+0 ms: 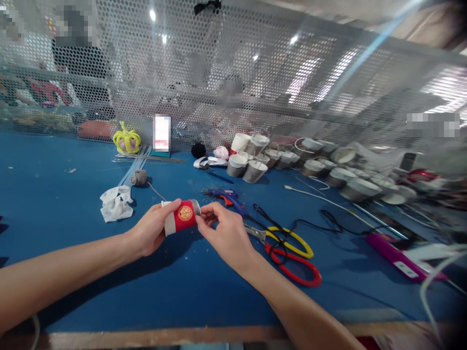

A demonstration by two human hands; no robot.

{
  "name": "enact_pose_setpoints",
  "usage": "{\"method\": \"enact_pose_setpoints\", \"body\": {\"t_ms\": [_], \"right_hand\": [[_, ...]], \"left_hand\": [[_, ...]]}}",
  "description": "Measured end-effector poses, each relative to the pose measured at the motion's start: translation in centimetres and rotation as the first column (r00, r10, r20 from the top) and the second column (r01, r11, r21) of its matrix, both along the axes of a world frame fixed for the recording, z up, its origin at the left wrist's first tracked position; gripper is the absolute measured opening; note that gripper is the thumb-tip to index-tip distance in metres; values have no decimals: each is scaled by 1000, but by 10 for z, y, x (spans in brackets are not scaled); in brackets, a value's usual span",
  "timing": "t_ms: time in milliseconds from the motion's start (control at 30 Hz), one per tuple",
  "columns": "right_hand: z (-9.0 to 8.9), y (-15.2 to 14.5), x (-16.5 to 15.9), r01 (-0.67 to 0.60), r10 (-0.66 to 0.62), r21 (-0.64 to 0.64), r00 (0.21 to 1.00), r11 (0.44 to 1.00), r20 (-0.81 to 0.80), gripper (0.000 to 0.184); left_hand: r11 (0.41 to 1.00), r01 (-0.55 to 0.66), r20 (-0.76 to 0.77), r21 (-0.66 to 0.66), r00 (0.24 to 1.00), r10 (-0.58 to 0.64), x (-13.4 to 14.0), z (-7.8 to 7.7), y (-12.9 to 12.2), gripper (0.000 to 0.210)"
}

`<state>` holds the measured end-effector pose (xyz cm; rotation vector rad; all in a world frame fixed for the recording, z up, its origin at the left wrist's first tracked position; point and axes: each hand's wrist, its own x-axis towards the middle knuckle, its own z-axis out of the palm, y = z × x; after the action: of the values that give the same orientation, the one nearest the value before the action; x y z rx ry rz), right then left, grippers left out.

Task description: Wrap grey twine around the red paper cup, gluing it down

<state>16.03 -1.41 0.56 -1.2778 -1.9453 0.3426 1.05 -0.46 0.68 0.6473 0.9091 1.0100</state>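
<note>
My left hand (152,228) is wrapped around a paper cup (170,224) lying on its side, white with a red band and a gold emblem. Around the cup's right end runs a grey band (197,208) that looks like wound yarn. The thumb and fingers of my right hand (226,233) pinch at that band; the exact grip is partly hidden by the fingers. From a ball of grey yarn (138,178) a strand leads to the cup. Just beyond the cup lies a blue glue gun (228,197). Scissors (288,248) with yellow and red handles lie beside my right wrist.
Several grey-wrapped cups (255,170) crowd the back right. Crumpled white paper (116,203), a yellow crown-like piece (126,140) and a phone (161,132) are at left. A black cord (310,223) crosses rightward to a purple object (394,257). A perforated metal screen (189,73) borders the table.
</note>
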Motion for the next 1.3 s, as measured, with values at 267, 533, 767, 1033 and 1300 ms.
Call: {"method": "enact_pose_setpoints", "body": {"t_ms": [267, 533, 767, 1033, 1300], "right_hand": [[-1, 1, 0, -8, 8, -3, 1000, 1000, -20, 2], [-1, 1, -1, 2, -1, 28, 999, 1000, -32, 3], [-1, 0, -1, -8, 10, 52, 1000, 999, -27, 3], [1, -2, -1, -6, 7, 52, 1000, 999, -30, 4], [0, -2, 1, -4, 6, 70, 1000, 998, -23, 5]], "left_hand": [[1000, -12, -29, 17, 999, 12, -1, -2, 1, 19], [998, -15, 10, 60, 1000, 14, -1, -4, 2, 16], [998, -18, 8, 56, 1000, 18, -2, -5, 3, 17], [996, -18, 11, 82, 1000, 17, -4, -5, 4, 15], [992, 2, 27, 124, 1000, -5, -3, -6, 3, 14]]}}
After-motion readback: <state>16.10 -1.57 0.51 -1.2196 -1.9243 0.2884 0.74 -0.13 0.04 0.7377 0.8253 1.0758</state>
